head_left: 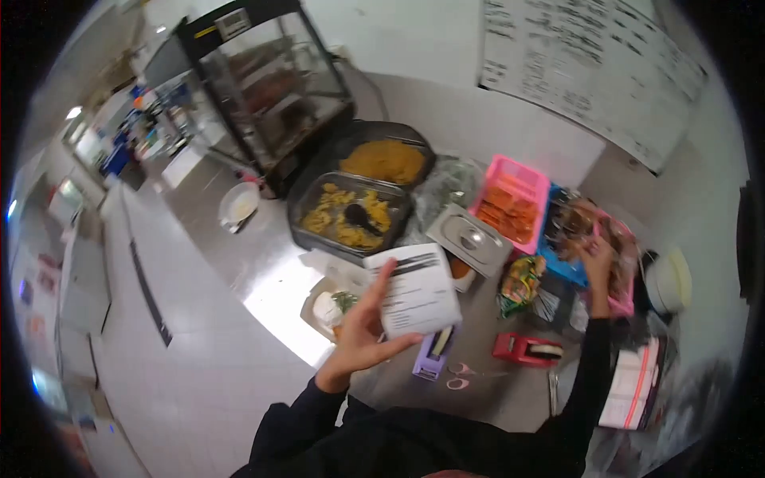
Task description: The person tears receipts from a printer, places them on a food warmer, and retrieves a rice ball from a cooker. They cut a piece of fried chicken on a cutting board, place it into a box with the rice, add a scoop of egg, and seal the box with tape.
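Note:
My left hand (360, 341) holds a white printed slip (416, 291) between thumb and fingers, its text side up. Beneath the slip, partly covered, is an open takeaway box (317, 312) with white food and green leaves. My right hand (596, 261) reaches to where a blue basket (562, 273) meets a pink basket (624, 306). Its fingers are bent together among small wrapped items; what they pinch is too blurred to make out.
Behind stand a black tray of yellow food (307, 239), a lidded steel container (470, 239) and a pink basket of orange packets (542, 187). A purple tape dispenser (429, 366), pink scissors (459, 376) and a red tape dispenser (510, 347) lie nearer. A glass warmer (271, 88) rises left.

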Tool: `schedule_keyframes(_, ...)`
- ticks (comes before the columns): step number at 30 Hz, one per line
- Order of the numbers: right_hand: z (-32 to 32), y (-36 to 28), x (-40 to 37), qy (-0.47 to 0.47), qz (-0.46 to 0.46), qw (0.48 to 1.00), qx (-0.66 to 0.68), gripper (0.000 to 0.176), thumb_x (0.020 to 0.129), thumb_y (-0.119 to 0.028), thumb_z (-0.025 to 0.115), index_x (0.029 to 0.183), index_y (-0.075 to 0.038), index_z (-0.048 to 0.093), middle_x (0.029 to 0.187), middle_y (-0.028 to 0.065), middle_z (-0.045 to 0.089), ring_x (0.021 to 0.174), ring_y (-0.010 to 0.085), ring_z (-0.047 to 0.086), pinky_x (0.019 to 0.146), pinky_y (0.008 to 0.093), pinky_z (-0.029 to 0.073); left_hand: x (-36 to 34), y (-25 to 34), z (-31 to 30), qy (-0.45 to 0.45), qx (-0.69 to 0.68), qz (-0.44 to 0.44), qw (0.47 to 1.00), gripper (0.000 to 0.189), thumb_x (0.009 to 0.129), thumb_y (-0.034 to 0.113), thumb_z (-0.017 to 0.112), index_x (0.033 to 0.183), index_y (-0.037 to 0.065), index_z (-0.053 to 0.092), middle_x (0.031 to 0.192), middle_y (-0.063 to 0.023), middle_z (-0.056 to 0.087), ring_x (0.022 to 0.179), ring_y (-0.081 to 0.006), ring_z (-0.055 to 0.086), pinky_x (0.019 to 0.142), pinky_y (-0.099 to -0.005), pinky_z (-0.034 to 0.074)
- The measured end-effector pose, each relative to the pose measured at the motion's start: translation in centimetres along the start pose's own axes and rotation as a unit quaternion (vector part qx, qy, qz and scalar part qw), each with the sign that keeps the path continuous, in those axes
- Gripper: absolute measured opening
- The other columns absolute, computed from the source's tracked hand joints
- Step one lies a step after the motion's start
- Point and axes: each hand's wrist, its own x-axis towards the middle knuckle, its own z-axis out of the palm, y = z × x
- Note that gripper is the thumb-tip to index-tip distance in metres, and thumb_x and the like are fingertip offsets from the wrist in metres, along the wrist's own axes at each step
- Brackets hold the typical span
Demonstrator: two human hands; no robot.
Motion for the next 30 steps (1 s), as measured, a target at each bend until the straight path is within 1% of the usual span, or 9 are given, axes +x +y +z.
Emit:
schedule_keyframes(5,-0.4,0.2,0.1,0.095,-0.018,0.987,-0.131,0.01,0.064,-0.003,0.061,0.07,-0.003,0.053,0.071,0.0075,0.055,0.069,0.0179,0.053,0.064,0.0288,0.044,-1.6,-0.9,-2.2,0.075,-0.017,0.015,0.997,0.093,0.055,0.007,0.071,0.129,0.0,0.015,0.122,-0.0151,0.034,0.107,-0.0223,0.039,0.089,-0.0315,0.033)
schedule_keyframes(9,-1.0,8.5,0.8,0.183,-0.054,0.947,-0.259,0.022,0.063,-0.013,0.063,0.079,-0.003,0.053,0.081,0.0131,0.054,0.085,0.0293,0.049,0.073,0.0369,0.04,-2.1,-1.4,-2.8,0.121,-0.018,0.006,0.992,0.092,0.053,0.007,0.07,0.127,-0.002,0.017,0.123,-0.0159,0.032,0.108,-0.0229,0.038,0.09,-0.0326,0.032)
schedule_keyframes(11,-1.9,13.5,0.1,0.146,0.17,0.924,-0.311,0.044,0.067,-0.03,0.06,0.1,-0.003,0.05,0.107,0.0248,0.044,0.105,0.0353,0.039,0.087,0.0419,0.032,-2.2,-1.6,-2.7,0.12,-0.036,-0.001,0.992,0.091,0.053,0.005,0.069,0.127,-0.003,0.017,0.123,-0.0161,0.031,0.109,-0.023,0.037,0.09,-0.0329,0.032)
schedule_keyframes(12,-2.5,14.8,-0.5,0.153,0.173,0.923,-0.308,0.044,0.067,-0.03,0.06,0.1,-0.003,0.05,0.107,0.0248,0.044,0.105,0.0353,0.039,0.087,0.0419,0.032,-2.1,-1.8,-2.6,0.133,-0.037,-0.019,0.99,0.091,0.053,0.003,0.069,0.127,-0.003,0.017,0.123,-0.0162,0.031,0.108,-0.0232,0.038,0.09,-0.0332,0.032)
schedule_keyframes(14,-3.7,16.9,-1.6,0.25,0.21,0.848,-0.418,0.06,0.068,-0.039,0.056,0.112,-0.002,0.04,0.115,0.028,0.036,0.111,0.0404,0.03,0.093,0.0471,0.024,-1.9,-2.5,-2.3,0.141,-0.039,-0.034,0.989,0.091,0.053,0.002,0.068,0.127,-0.003,0.016,0.123,-0.0162,0.031,0.108,-0.0234,0.038,0.091,-0.0336,0.032)
schedule_keyframes(16,-4.3,18.6,-2.1,0.336,0.302,0.672,-0.586,0.048,0.066,-0.037,0.056,0.092,0.003,0.049,0.098,0.0238,0.049,0.101,0.0314,0.042,0.085,0.0437,0.033,-1.6,-3.3,-2.3,0.149,-0.033,-0.053,0.987,0.091,0.052,0.0,0.068,0.127,-0.003,0.017,0.123,-0.0162,0.031,0.108,-0.0236,0.038,0.09,-0.0341,0.033)
schedule_keyframes(18,-6.0,19.7,-2.6,0.269,0.308,0.632,-0.658,0.044,0.069,-0.032,0.056,0.094,0.003,0.048,0.094,0.0185,0.051,0.096,0.0243,0.047,0.08,0.0386,0.038,-1.1,-4.7,-2.5,0.15,-0.018,-0.036,0.988,0.092,0.051,0.0,0.069,0.127,-0.003,0.017,0.123,-0.0164,0.031,0.108,-0.0238,0.038,0.09,-0.0345,0.033)
schedule_keyframes(22,-8.8,23.2,-1.5,0.055,0.299,0.739,-0.601,0.042,0.069,-0.03,0.056,0.094,0.003,0.048,0.093,0.0172,0.052,0.094,0.0231,0.047,0.078,0.0372,0.038,-0.9,-5.4,-2.7,0.169,0.046,-0.048,0.983,0.09,0.054,0.005,0.069,0.128,-0.002,0.017,0.123,-0.0147,0.032,0.109,-0.0236,0.038,0.092,-0.0333,0.031)
schedule_keyframes(30,-11.8,25.2,2.0,-0.086,0.17,0.849,-0.494,0.038,0.07,-0.027,0.056,0.093,0.002,0.047,0.091,0.0145,0.052,0.09,0.0206,0.049,0.076,0.0344,0.039,-0.5,-2.0,-4.0,0.163,0.024,-0.031,0.986,0.097,0.056,0.029,0.072,0.128,-0.001,0.014,0.131,-0.0127,0.023,0.119,-0.0213,0.025,0.098,-0.032,0.019)
